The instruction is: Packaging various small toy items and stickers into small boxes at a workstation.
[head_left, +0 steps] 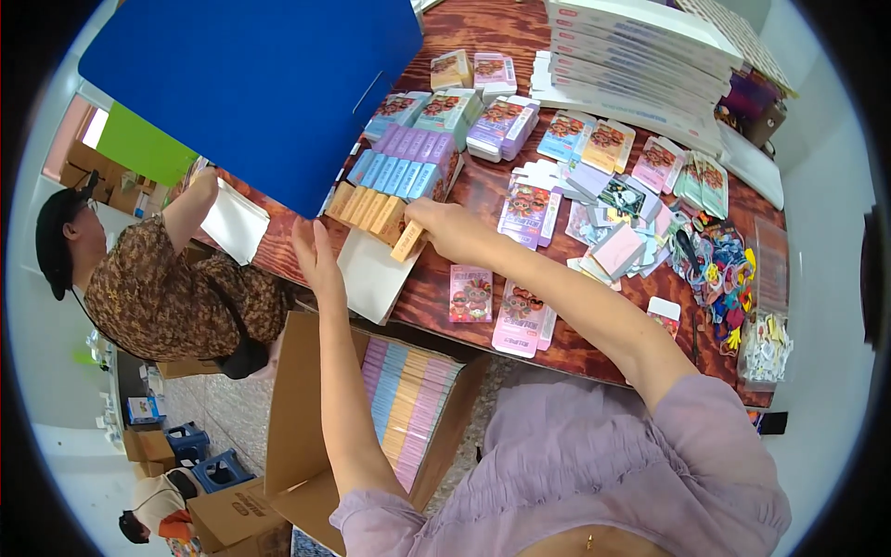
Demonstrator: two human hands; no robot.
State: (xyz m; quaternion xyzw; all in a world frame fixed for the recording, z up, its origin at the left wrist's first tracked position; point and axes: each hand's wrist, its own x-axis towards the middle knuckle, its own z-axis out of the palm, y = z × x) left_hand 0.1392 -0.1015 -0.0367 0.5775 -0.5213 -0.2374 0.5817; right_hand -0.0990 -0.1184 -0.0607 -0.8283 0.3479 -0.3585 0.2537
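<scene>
My right hand (pixel 444 228) grips a small orange card box (pixel 408 240) at the near right corner of a white display box (pixel 369 283). Rows of small boxes stand in that display box: orange boxes (pixel 366 210) nearest, blue boxes (pixel 390 174) behind them, then purple boxes (pixel 415 142). My left hand (pixel 318 262) is at the display box's left side, fingers stretched out and apart, holding nothing. A pink flat box (pixel 471 293) and a larger pink carton (pixel 522 320) lie on the table to the right.
Below the table edge, an open cardboard carton (pixel 295 408) holds colourful packed boxes. A big blue panel (pixel 251 84) covers the far left. White flat boxes (pixel 640 56) are stacked at the back right. Small colourful items (pixel 719 269) lie at right. A person (pixel 186 278) works on the left.
</scene>
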